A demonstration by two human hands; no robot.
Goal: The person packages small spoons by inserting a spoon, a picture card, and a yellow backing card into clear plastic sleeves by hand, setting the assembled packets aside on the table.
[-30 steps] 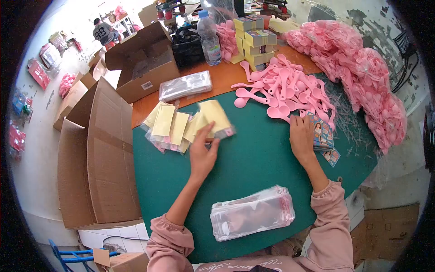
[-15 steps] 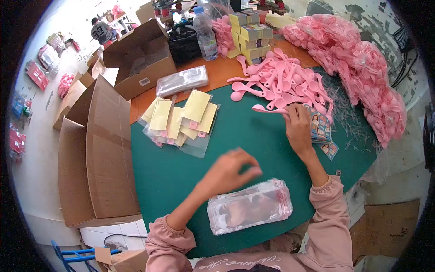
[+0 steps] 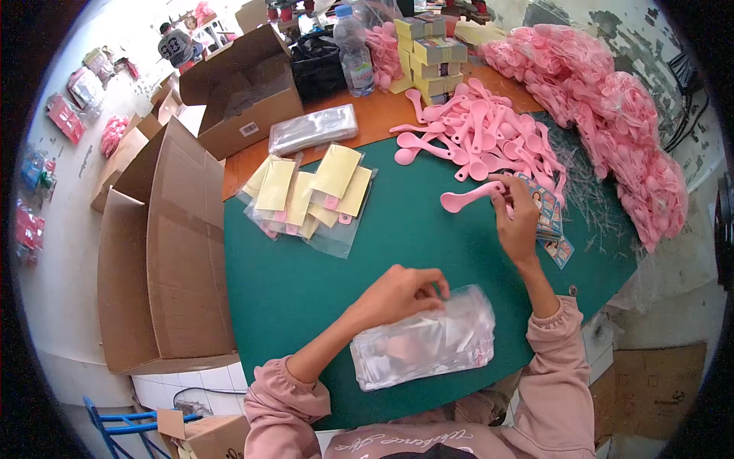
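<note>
My right hand (image 3: 518, 218) pinches a pink spoon (image 3: 459, 201) by its handle end, the bowl pointing left over the green table. Beneath and beside that hand lies a stack of printed cards (image 3: 549, 214). Curled at the upper edge of a pile of clear plastic bags (image 3: 417, 348) is my left hand (image 3: 405, 294), thumb and fingers on the top bag, whose edge looks raised. Behind the right hand spreads a heap of pink spoons (image 3: 485, 130).
Bagged yellow cards (image 3: 310, 191) lie at left, near a clear pack of bags (image 3: 313, 130). Open cardboard boxes (image 3: 187, 252) line the left side. A water bottle (image 3: 354, 57) and card stacks (image 3: 432, 57) stand behind. Bagged pink spoons (image 3: 604, 107) are at right. Someone (image 3: 177, 47) is far back.
My left hand has come down to the bags, and the top bag's edge has risen. My right hand has moved slightly right and down with the spoon, whose bowl now shows more.
</note>
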